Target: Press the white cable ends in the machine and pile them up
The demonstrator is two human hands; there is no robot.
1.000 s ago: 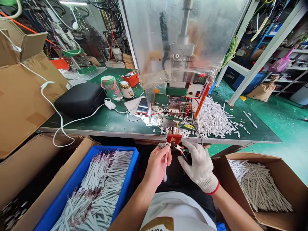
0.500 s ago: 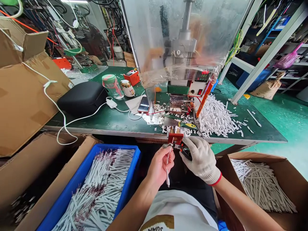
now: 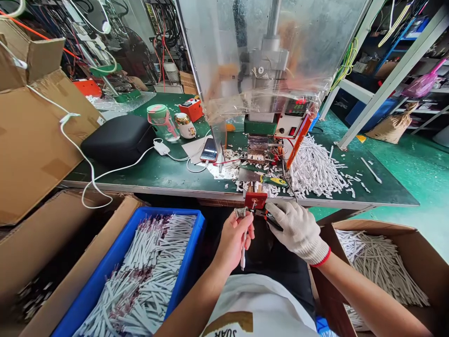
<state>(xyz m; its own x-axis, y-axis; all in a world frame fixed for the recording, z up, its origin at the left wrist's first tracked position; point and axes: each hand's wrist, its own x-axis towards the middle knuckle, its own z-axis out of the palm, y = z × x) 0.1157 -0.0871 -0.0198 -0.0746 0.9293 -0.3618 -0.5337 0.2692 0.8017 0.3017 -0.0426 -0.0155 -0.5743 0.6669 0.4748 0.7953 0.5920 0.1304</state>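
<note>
Blue tray [image 3: 197, 238] of white sticks [image 3: 157, 250] sits below the left hand [image 3: 231, 243], fingers gripping one; gloved right hand [image 3: 298, 231] fingers pinch pliers [image 3: 271, 220].

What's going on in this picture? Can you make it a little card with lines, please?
Left hand: bare, holding a white stick
Right hand: white glove, holding small pliers
Nearby: red square piece
Tray: blue, full of paper-white sticks
Table: green, with a phone and a machine
</note>
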